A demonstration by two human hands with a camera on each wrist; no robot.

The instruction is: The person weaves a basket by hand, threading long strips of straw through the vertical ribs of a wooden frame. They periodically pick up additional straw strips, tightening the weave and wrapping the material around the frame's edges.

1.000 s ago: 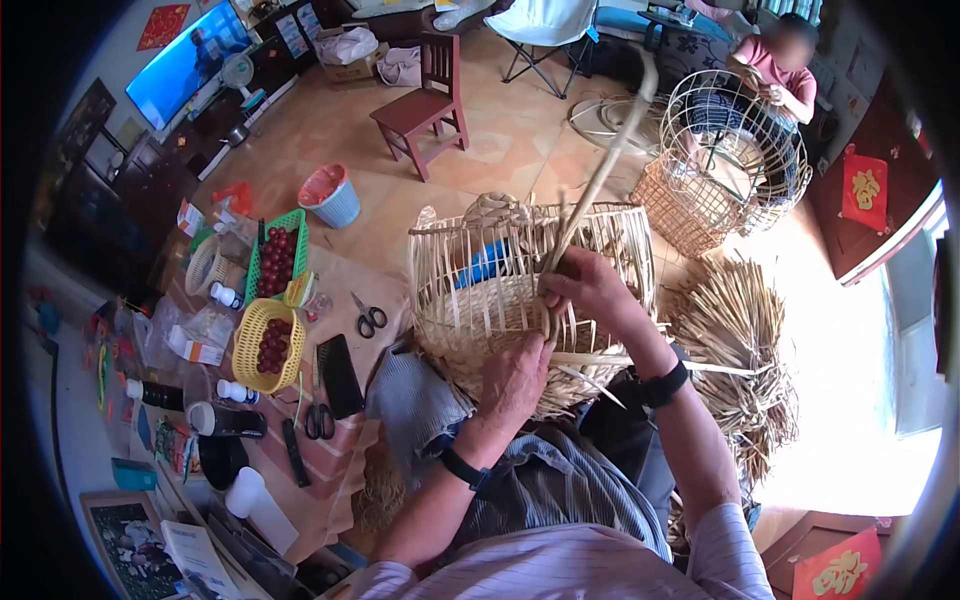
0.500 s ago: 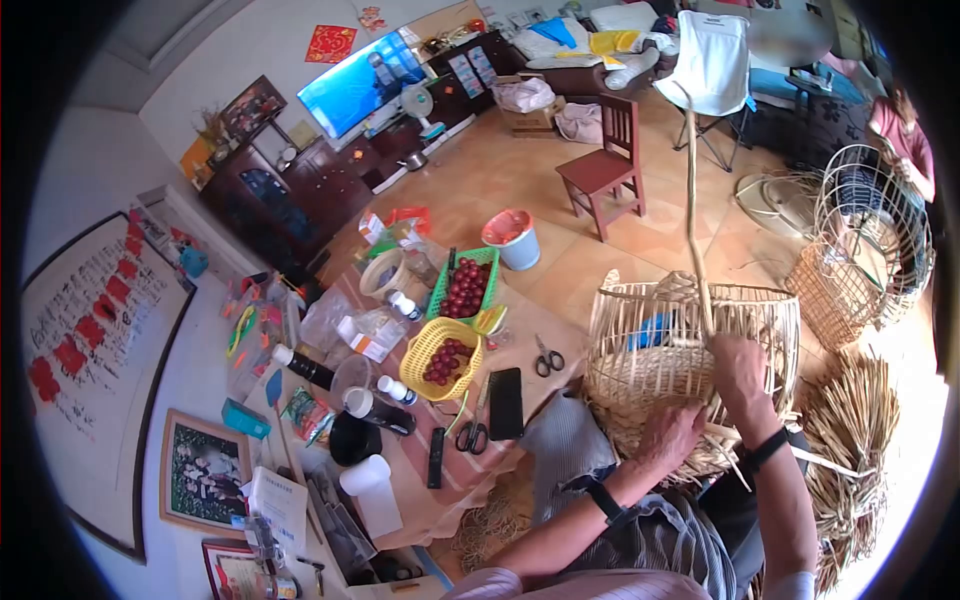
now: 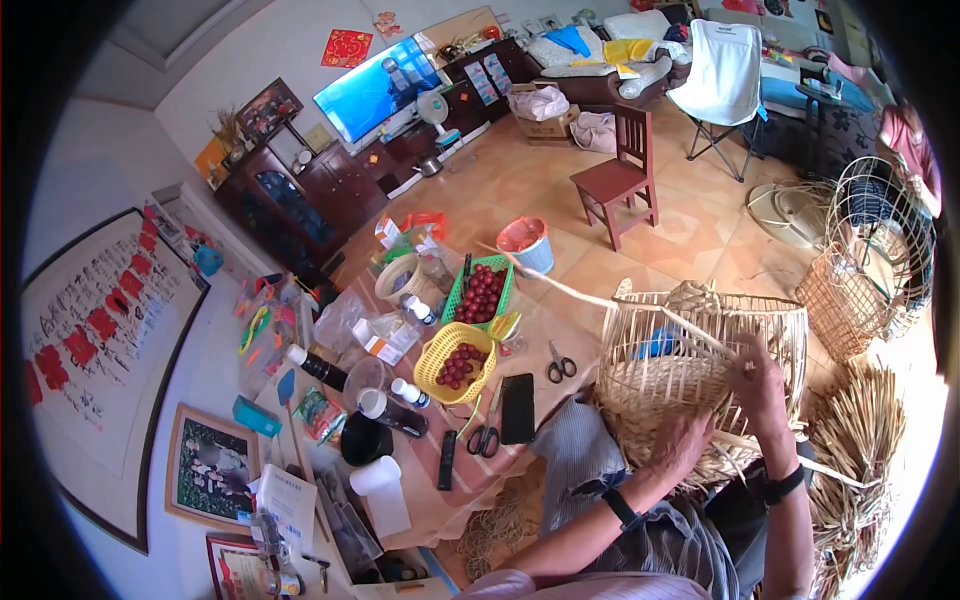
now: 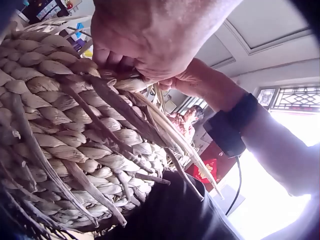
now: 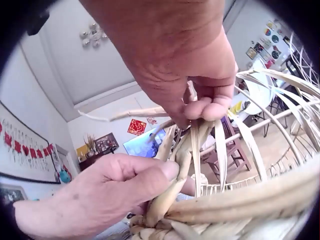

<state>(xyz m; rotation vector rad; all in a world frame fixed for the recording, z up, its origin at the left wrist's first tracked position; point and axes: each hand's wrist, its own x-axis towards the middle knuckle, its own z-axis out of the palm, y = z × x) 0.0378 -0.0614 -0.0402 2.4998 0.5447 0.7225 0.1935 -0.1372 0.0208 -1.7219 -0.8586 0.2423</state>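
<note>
A half-woven straw basket (image 3: 640,425) sits at the person's lap, its lower wall thickly plaited and its upper part open upright strips. My left hand (image 3: 683,443) is at the near side of the basket; in the right wrist view its thumb and fingers pinch a thick twisted straw strand (image 5: 172,192). Just above it, my right hand (image 5: 185,65) holds the strand with curled fingers. The long free end of this strand (image 3: 560,287) sticks out leftward past the rim. Loose straw ends (image 4: 112,135) hang from the plaited outer wall in the left wrist view.
Left of the basket, a table holds scissors (image 3: 562,362), a phone (image 3: 517,408) and a yellow basket of red fruit (image 3: 430,365). A straw bundle (image 3: 860,430) stands at right. Beyond are a red chair (image 3: 612,185) and a person (image 3: 908,150) by a wire-like basket frame (image 3: 880,240).
The head view has swung left. The long strand stood upright before and now slants down to the left over the basket. My right hand has turned with it, while the left stays at the wall.
</note>
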